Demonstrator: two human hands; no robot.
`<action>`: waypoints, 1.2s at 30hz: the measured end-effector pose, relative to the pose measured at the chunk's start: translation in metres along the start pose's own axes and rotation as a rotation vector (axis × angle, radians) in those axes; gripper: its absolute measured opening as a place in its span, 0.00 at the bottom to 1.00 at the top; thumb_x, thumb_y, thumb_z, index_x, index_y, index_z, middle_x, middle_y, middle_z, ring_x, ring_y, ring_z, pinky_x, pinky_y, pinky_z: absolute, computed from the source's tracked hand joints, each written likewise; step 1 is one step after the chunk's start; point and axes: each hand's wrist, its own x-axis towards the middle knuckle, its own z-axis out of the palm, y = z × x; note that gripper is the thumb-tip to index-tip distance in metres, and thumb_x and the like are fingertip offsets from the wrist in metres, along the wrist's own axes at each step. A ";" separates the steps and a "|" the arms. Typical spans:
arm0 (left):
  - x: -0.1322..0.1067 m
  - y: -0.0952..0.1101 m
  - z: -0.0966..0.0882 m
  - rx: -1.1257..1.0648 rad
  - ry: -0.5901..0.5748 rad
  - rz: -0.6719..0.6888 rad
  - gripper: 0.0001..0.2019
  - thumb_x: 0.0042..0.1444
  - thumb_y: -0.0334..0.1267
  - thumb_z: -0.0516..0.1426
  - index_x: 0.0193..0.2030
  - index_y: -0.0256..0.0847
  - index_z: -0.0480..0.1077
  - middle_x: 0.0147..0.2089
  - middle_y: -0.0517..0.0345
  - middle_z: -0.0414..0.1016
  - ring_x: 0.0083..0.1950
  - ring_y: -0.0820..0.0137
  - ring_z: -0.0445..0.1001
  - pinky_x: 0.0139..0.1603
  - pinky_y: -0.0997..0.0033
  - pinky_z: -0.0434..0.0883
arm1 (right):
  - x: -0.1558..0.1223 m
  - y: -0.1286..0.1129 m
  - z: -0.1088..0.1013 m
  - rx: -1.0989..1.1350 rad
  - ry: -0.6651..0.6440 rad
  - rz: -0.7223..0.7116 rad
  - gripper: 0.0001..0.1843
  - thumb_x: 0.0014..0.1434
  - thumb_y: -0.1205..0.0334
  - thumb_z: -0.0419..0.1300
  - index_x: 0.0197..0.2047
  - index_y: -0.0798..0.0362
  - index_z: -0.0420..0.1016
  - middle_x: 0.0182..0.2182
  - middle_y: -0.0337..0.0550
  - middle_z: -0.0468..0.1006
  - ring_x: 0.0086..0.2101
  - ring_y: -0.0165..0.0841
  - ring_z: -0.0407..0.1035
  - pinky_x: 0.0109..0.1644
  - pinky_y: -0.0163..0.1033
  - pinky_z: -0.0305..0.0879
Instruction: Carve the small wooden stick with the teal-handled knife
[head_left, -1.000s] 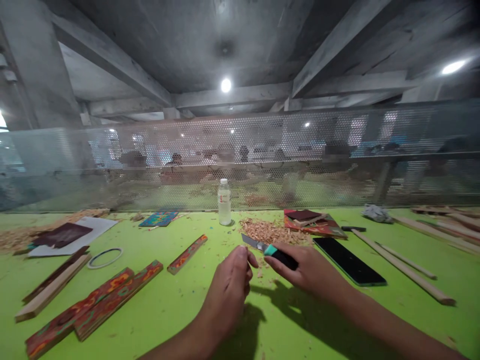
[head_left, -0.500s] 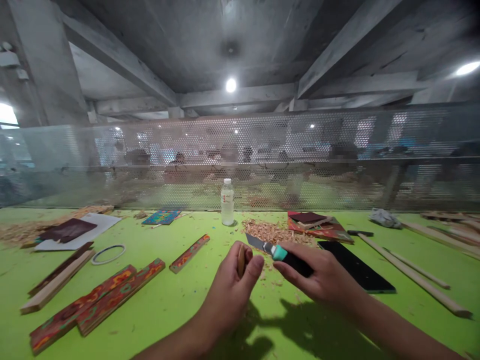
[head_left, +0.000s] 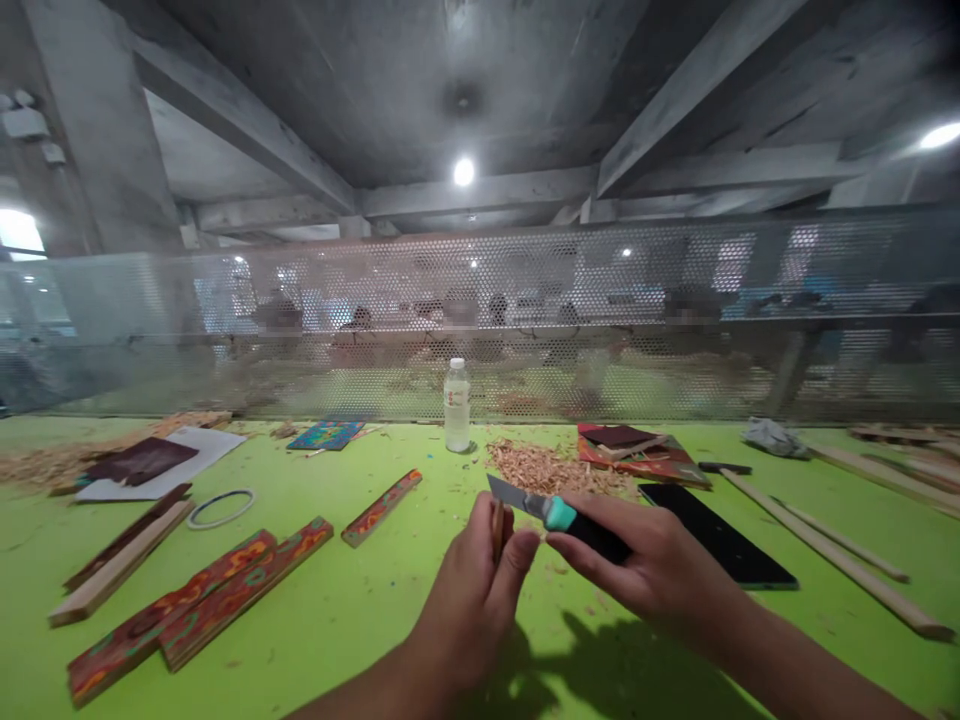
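My left hand [head_left: 480, 590] is closed around a small brown wooden piece [head_left: 498, 530]; only its narrow upper part shows between the fingers and thumb. In my right hand [head_left: 652, 550] is a utility knife [head_left: 581, 525] with a black and teal handle. Its bare blade [head_left: 514, 493] points left, just above the wooden piece; whether the two touch I cannot tell. Beyond the hands a heap of wood shavings [head_left: 551, 468] lies on the green table [head_left: 360, 620].
Painted wooden strips [head_left: 247, 595] and a white ring [head_left: 221, 508] lie to the left. A water bottle [head_left: 457, 408] stands before the perforated metal screen [head_left: 390, 350]. At right are a black tablet-like slab [head_left: 720, 535], sandpaper [head_left: 619, 436] and a long wooden stick [head_left: 832, 550].
My left hand has shifted slightly right and down and turned, with the wooden piece more edge-on. The knife blade sits a little lower and flatter, close over that piece.
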 end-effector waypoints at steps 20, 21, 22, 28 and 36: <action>0.001 -0.005 0.000 0.209 0.042 0.007 0.17 0.72 0.54 0.50 0.42 0.42 0.67 0.41 0.52 0.74 0.43 0.60 0.70 0.46 0.60 0.64 | -0.004 -0.004 0.009 -0.140 0.019 -0.122 0.17 0.72 0.49 0.54 0.49 0.52 0.76 0.35 0.44 0.84 0.30 0.34 0.79 0.31 0.37 0.68; 0.001 -0.006 0.000 0.191 0.054 -0.001 0.18 0.72 0.54 0.50 0.42 0.42 0.68 0.41 0.53 0.75 0.43 0.60 0.71 0.46 0.61 0.65 | -0.005 -0.003 0.010 -0.154 0.022 -0.122 0.18 0.73 0.48 0.53 0.51 0.52 0.76 0.37 0.45 0.85 0.31 0.35 0.80 0.32 0.37 0.68; 0.001 -0.006 0.001 0.177 0.061 -0.005 0.18 0.72 0.54 0.51 0.42 0.42 0.68 0.41 0.53 0.75 0.42 0.61 0.71 0.45 0.62 0.65 | -0.006 -0.003 0.012 -0.165 0.019 -0.122 0.18 0.73 0.48 0.53 0.52 0.52 0.75 0.37 0.46 0.85 0.32 0.35 0.80 0.32 0.37 0.69; 0.001 -0.004 0.002 0.093 0.065 0.012 0.17 0.72 0.53 0.53 0.42 0.41 0.68 0.40 0.55 0.74 0.43 0.62 0.72 0.47 0.64 0.67 | -0.008 -0.001 0.014 -0.163 0.013 -0.111 0.19 0.73 0.47 0.52 0.54 0.51 0.75 0.39 0.47 0.86 0.34 0.36 0.81 0.34 0.37 0.73; 0.002 -0.008 0.003 0.009 0.040 -0.005 0.16 0.71 0.55 0.53 0.41 0.43 0.63 0.38 0.59 0.69 0.40 0.66 0.67 0.43 0.67 0.66 | -0.005 -0.002 0.006 -0.114 0.092 -0.046 0.18 0.71 0.47 0.56 0.52 0.51 0.77 0.42 0.48 0.86 0.38 0.37 0.82 0.40 0.37 0.77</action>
